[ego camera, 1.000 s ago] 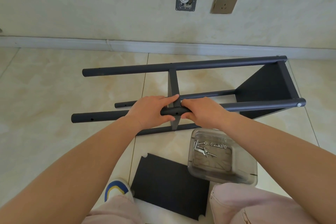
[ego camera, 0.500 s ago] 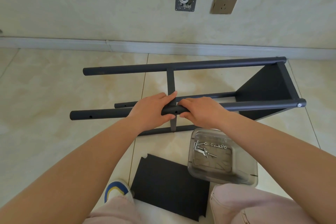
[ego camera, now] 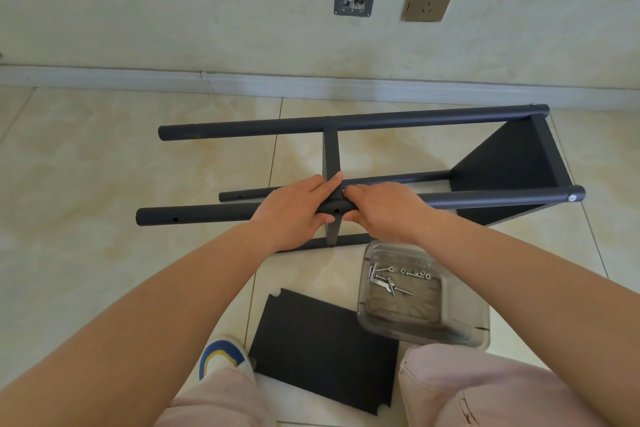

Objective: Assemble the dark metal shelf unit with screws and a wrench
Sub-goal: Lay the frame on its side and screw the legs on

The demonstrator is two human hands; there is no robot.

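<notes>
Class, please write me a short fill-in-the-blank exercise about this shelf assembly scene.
1. Both hands, left hand and right hand, grip the same dark metal ____.
2. The silver screws lie in a clear plastic ____.
3. The loose flat dark shelf panel lies on the ____.

Missing words: tube; container; floor

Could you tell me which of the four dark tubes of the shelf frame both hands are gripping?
The near upper tube: the left hand and the right hand grip its middle. The other three tubes go untouched.
</notes>
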